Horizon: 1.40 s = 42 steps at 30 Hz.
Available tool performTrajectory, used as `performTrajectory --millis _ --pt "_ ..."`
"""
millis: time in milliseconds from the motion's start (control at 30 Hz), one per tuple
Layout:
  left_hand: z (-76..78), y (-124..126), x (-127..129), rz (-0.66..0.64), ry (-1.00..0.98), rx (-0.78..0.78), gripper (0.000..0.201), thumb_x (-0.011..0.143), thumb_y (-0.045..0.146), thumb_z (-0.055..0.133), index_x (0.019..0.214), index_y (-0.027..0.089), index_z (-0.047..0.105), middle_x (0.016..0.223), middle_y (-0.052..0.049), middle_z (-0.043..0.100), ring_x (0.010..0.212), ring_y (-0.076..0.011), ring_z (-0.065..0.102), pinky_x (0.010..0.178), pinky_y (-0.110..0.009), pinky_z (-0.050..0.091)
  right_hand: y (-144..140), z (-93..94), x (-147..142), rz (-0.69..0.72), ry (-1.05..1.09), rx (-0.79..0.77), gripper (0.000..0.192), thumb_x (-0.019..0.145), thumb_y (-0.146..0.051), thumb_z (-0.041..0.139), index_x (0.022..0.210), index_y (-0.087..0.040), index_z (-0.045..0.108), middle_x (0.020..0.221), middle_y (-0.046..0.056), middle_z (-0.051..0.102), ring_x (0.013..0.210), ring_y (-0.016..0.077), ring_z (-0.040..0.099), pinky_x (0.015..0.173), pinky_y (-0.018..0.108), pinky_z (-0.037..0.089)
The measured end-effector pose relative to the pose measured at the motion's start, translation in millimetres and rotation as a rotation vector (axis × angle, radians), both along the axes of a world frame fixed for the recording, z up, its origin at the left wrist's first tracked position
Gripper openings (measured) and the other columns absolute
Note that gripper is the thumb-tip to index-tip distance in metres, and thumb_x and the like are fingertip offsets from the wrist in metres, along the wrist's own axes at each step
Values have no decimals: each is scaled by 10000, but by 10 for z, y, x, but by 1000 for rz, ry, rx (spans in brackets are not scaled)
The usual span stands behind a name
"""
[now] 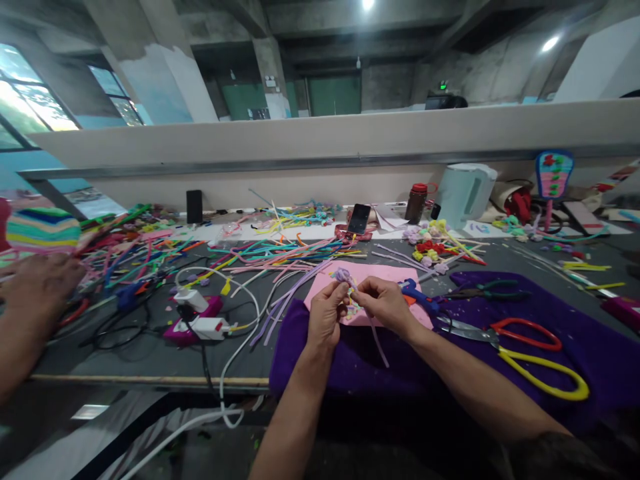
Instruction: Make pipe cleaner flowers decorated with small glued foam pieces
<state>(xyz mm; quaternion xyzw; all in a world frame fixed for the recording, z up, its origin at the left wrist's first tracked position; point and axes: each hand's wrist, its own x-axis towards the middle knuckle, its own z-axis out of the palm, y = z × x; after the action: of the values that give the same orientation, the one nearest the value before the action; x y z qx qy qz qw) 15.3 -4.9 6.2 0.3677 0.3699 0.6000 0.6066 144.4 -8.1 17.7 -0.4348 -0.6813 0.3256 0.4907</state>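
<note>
Purple flower (343,274) is pinched in left hand (328,307), right hand (385,303) clamped just beside it on purple stem (379,344) trailing below the grip; looks like winding, likely wants left steady, right turning; pink sheet (397,273) underneath, fingertip contact hidden.

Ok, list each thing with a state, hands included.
Left hand: closed on the lavender flower
Right hand: seemingly pinching a lavender stem
Scissors: flat on purple cloth, handles spread
Pliers: lying on cloth
Bottle: upright, red cap on
Jug: upright
Middle phone: tilted, screen dark
Power strip: plugs in
Ceiling lamps: lit
</note>
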Motion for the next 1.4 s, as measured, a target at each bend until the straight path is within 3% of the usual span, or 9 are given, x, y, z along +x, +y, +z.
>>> performTrajectory --millis 367,600,833,900,1000,1133,1233,1400 --pt "15 -16 28 57 29 31 259 595 339 703 718 122 632 490 58 435 402 -24 335 375 -158 213 -20 -4 -23 -21 -63 79 224 738 -353 561 609 -170 559 541 -12 531 487 95 443 459 202 331" --pt "7 -42 47 47 106 70 327 618 341 684 857 119 680 575 23 526 426 -28 320 409 -181 237 -29 -12 -15 -31 -91 103 205 747 -333 556 622 -172 576 556 -9 558 499 96 468 481 202 350" --pt "15 -44 75 36 74 114 261 618 300 686 809 123 692 699 -25 616 571 -78 490 525 -195 367 -40 -18 -48 12 -15 63 205 731 -316 573 593 -164 562 543 -17 552 494 89 474 476 199 363" --pt "38 -40 52 46 13 105 230 619 294 686 773 124 679 720 -32 623 608 -89 524 542 -193 389 -31 19 -10 57 15 13 191 720 -331 585 633 -161 585 557 -15 555 485 88 472 462 200 373" --pt "85 -37 -14 90 -51 49 243 626 331 676 779 143 653 646 -4 598 511 -58 499 424 -153 319 17 108 127 58 132 -49 223 715 -378 582 755 -160 609 620 -6 573 464 85 479 435 208 396" --pt "125 -34 -82 -41 -113 -21 229 619 318 675 736 126 630 527 27 512 426 -32 434 399 -141 314 104 206 342 -69 222 -48 230 703 -387 594 726 -163 549 543 -44 503 396 63 434 381 192 373" --pt "121 -24 -92 -99 -129 -28 210 619 309 673 706 126 616 513 29 490 443 -34 445 423 -142 336 141 216 424 -71 157 -39 211 703 -360 592 684 -165 513 513 -60 457 390 57 423 368 177 349" --pt "85 4 -91 -70 -36 40 207 661 323 642 749 138 615 541 23 506 475 -51 468 431 -157 340 185 178 475 -93 -119 28 123 730 -271 535 679 -159 536 586 -29 523 450 69 471 429 190 360"
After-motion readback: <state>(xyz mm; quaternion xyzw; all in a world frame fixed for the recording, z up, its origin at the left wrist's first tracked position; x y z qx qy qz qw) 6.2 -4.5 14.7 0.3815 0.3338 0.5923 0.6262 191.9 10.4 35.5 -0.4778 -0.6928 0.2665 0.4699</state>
